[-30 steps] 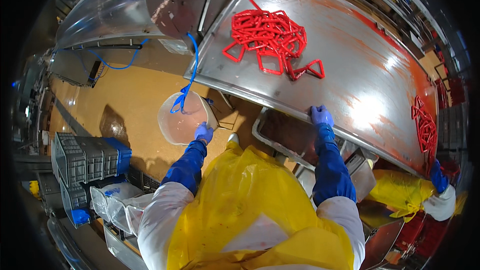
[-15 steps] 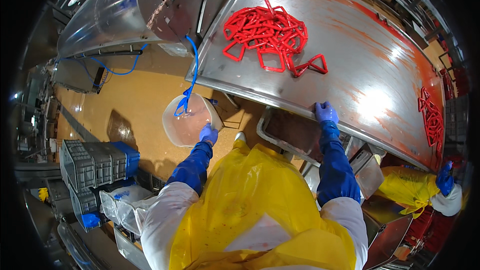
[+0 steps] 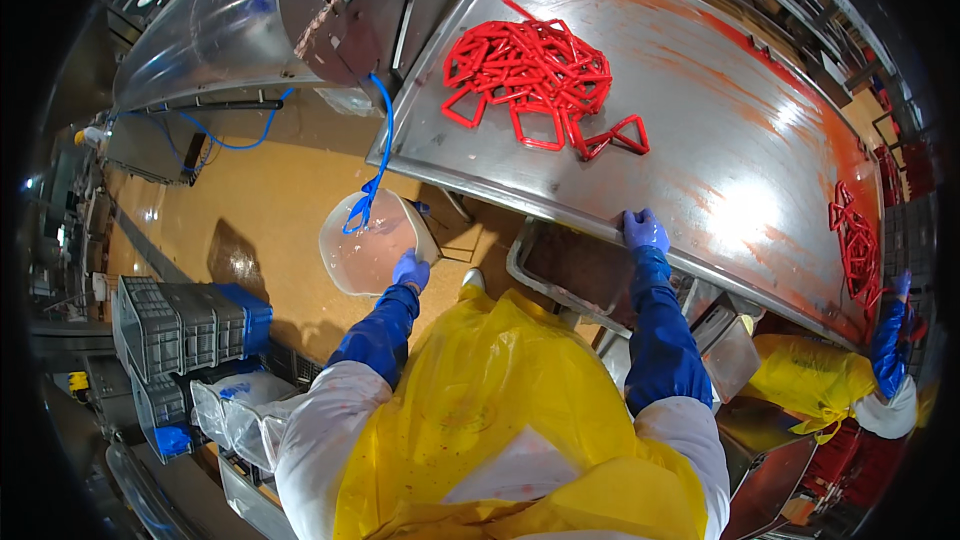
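Note:
My left hand [image 3: 410, 268], in a blue glove, grips the rim of a translucent white bucket [image 3: 366, 244] of pinkish liquid. A blue hose [image 3: 381, 154] hangs down into the bucket from above. My right hand [image 3: 643, 231], also blue-gloved, rests on the near edge of a large wet steel table [image 3: 720, 130]. A tangled pile of red linked loops [image 3: 535, 78] lies on the table's far left part, away from both hands. I wear a yellow apron over white sleeves with blue sleeve covers.
A steel tray [image 3: 565, 275] sits under the table edge by my right arm. Grey crates [image 3: 170, 325] and plastic bags stand at lower left. Another person in a yellow apron [image 3: 815, 380] works at the right, near a second red pile [image 3: 858, 240]. The floor is wet orange.
The view has shifted slightly. My left hand stays on the bucket rim and my right hand stays on the table edge.

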The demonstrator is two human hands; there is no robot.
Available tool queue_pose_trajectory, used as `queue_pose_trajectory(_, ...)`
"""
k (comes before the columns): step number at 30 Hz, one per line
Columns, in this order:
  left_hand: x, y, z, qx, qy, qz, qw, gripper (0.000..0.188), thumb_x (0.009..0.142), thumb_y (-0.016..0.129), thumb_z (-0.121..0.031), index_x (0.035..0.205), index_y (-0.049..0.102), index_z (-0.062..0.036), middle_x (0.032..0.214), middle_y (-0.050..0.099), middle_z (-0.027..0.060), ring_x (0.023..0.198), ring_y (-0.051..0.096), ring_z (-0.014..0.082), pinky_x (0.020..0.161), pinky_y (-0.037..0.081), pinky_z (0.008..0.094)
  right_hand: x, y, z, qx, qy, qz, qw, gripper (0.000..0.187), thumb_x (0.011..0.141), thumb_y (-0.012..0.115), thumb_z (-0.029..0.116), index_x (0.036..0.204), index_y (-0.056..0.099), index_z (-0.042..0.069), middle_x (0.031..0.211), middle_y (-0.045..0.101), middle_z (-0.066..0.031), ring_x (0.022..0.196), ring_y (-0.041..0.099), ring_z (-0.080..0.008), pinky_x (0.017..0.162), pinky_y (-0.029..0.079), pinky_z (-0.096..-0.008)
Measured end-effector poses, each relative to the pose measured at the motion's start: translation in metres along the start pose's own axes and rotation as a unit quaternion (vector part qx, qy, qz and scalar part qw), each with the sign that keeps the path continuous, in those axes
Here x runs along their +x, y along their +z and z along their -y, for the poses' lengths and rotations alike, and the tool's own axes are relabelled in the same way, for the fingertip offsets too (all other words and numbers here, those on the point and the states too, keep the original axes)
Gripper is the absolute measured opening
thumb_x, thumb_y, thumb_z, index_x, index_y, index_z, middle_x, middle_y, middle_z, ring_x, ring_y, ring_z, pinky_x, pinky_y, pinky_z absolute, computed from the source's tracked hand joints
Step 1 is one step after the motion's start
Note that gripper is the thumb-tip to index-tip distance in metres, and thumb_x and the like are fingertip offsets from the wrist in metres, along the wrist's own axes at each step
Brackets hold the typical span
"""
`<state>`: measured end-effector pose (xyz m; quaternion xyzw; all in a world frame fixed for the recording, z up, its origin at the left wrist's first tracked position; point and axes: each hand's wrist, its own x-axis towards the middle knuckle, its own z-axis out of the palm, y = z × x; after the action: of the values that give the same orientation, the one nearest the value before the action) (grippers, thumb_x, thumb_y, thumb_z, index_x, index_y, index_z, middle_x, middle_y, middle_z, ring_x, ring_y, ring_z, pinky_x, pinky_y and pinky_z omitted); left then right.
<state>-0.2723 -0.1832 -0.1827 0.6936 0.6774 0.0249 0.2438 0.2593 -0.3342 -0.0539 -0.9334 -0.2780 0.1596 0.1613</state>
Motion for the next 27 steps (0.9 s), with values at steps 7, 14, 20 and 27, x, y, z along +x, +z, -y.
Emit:
queue_pose_trajectory(7,0.001,-0.004,-0.006,0.009,-0.008,0.027,1.0,0.044,0.086,0.06,-0.03,0.119,0.062,-0.0012,0.117,0.066,0.0293,0.111,0.063,0.0447,0.095,0.05,0.0503,0.003,0.004,-0.007,-0.003,-0.005,-0.001,1.0,0.045,0.086,0.06,0.055,0.088,0.068,0.01,0.098,0.072,-0.0176,0.096,0.068,-0.0397,0.087,0.052,-0.0488)
queue_pose_trajectory(14,0.005,-0.002,-0.004,0.026,-0.038,0.039,0.998,0.049,0.083,0.06,-0.028,0.122,0.061,-0.0001,0.121,0.065,0.027,0.113,0.063,0.0428,0.099,0.049,0.049,0.002,0.002,-0.004,-0.008,-0.002,0.023,1.0,0.047,0.086,0.058,0.056,0.093,0.068,0.011,0.099,0.072,-0.0185,0.099,0.068,-0.0399,0.088,0.052,-0.048)
queue_pose_trajectory(20,-0.005,-0.011,-0.013,0.009,-0.02,0.03,0.999,0.049,0.083,0.06,-0.028,0.123,0.061,0.0003,0.122,0.065,0.0271,0.114,0.062,0.0423,0.1,0.049,0.0486,0.0,0.001,-0.004,-0.004,-0.003,0.007,1.0,0.047,0.087,0.058,0.056,0.094,0.068,0.01,0.098,0.072,-0.0182,0.098,0.068,-0.0401,0.087,0.052,-0.0484)
queue_pose_trajectory(27,0.002,-0.004,-0.006,0.022,-0.022,0.037,0.999,0.049,0.083,0.06,-0.028,0.123,0.06,-0.0001,0.119,0.065,0.0271,0.114,0.062,0.0422,0.099,0.049,0.0492,0.002,0.002,-0.006,-0.008,-0.012,0.008,1.0,0.048,0.087,0.058,0.057,0.094,0.068,0.01,0.098,0.072,-0.018,0.097,0.068,-0.0402,0.087,0.052,-0.0483)
